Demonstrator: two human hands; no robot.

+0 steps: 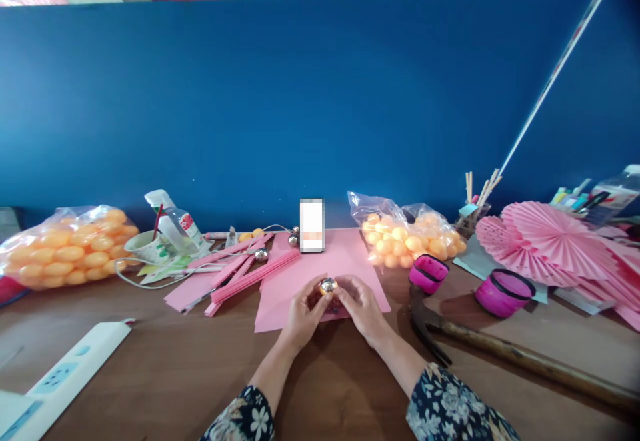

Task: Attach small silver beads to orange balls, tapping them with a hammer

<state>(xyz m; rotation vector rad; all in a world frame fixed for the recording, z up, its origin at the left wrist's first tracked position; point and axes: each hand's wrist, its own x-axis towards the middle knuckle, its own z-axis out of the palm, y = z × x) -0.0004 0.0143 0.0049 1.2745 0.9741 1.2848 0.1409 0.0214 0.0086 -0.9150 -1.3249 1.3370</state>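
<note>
Both my hands meet over the pink paper sheets (285, 294) at the middle of the table. A small shiny metal ball (329, 285) sits between them, with a hint of orange along its lower side. My left hand (306, 309) grips the ball from the left, thumb and fingers closed on it. From the other side my right hand (361, 304) pinches it with thumb and fingers. Part of the ball and several fingertips are hidden. Just behind my hands stands a phone (313, 226) with a lit screen, and more metal balls (293, 239) lie beside it.
Folded pink paper strips (255, 281) and another metal ball (261, 254) lie left. Bags of orange balls (65, 254) (410, 237) stand on both sides. Right are a hammer (520, 357), magenta bands (504, 292) and pink paper fans (555, 241). A power strip (75, 367) lies front left.
</note>
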